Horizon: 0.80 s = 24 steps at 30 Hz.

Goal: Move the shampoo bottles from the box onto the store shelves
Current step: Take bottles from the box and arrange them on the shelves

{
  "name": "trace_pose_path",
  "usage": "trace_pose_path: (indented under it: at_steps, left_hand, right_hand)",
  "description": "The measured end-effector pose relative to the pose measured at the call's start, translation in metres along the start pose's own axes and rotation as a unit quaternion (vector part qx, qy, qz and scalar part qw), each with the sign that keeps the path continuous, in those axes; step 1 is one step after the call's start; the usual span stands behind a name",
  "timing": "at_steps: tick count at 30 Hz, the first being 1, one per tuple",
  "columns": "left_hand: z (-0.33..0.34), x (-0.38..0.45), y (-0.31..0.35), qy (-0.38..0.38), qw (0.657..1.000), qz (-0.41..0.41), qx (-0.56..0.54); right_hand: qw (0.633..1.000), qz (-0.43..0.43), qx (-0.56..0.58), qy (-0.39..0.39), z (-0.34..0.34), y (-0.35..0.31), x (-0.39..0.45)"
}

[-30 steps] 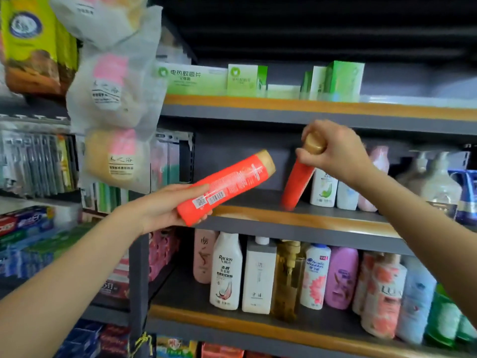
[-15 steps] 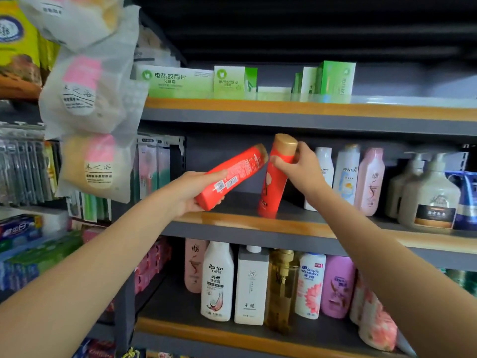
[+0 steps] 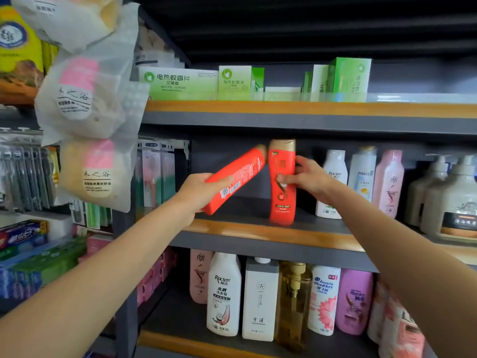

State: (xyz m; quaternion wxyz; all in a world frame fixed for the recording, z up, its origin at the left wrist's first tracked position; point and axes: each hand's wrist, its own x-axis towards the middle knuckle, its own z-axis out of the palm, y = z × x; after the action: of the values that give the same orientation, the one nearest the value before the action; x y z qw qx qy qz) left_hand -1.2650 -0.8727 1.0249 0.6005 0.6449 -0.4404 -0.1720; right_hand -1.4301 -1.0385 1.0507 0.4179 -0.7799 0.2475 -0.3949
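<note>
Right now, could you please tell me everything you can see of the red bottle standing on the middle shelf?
The upright red bottle looks like glossy plastic, with a waisted body, a gold cap on top and a gold hair-like motif above a small label panel near the base. It stands nearly vertical on the middle shelf, close to its wooden front edge. The right hand grips its right side, thumb across the front. Its cap sits close beside the cap of the tilted red bottle held by the left hand; contact is unclear.

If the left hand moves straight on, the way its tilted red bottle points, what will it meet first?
Probably the upright red bottle held by the right hand: the tilted bottle's gold cap in the left hand looks almost against it; depth unclear.
</note>
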Motion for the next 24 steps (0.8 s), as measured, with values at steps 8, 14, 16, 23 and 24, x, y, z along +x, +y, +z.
trace_pose_path:
  at_steps: [8,14,16,23,24]
  left_hand:
    - [0.006,0.01,0.0,0.024,0.999,0.03,0.037]
    - [0.02,0.016,-0.002,0.02,0.997,0.045,0.065]
    - [0.022,0.016,-0.003,0.022,0.997,0.041,0.055]
    - [0.022,0.012,-0.007,0.067,0.981,0.097,0.156]
    - [0.021,0.012,-0.007,0.068,0.976,0.107,0.176]
  right_hand:
    - [0.997,0.046,-0.059,0.016,-0.006,0.025,0.01]
    - [0.979,0.11,-0.173,-0.011,-0.009,0.019,0.017]
    - [0.981,0.13,-0.146,0.005,-0.009,0.025,0.023]
    - [0.984,0.163,-0.027,0.062,-0.005,0.036,0.034]
    - [0.983,0.158,-0.041,0.079,-0.006,0.039,0.035]
